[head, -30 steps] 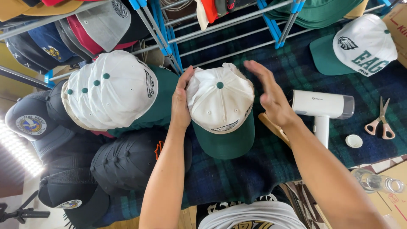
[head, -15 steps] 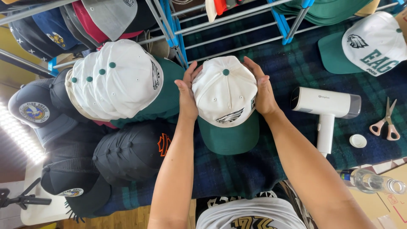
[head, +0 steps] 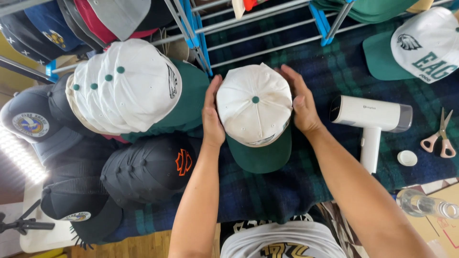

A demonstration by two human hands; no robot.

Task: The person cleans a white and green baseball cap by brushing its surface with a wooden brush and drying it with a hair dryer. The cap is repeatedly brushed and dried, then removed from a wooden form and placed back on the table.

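A white cap with a green brim and green top button [head: 253,110] rests on the dark plaid cloth [head: 344,71] in the middle of the view. My left hand [head: 212,117] presses flat against the cap's left side. Against its right side lies my right hand [head: 300,102], fingers curved over the crown. Both hands cup the cap between them, brim pointing toward me.
A stack of white and green caps [head: 126,88] lies left of the cap, with black caps [head: 148,169] below it. A white hair dryer [head: 370,119], scissors [head: 442,138], a small white lid [head: 407,158] and another white cap [head: 420,43] lie right. A metal drying rack [head: 267,28] runs behind.
My right hand came in from the right and closed against the cap's side; both hands now hold it, slightly nearer the rack.
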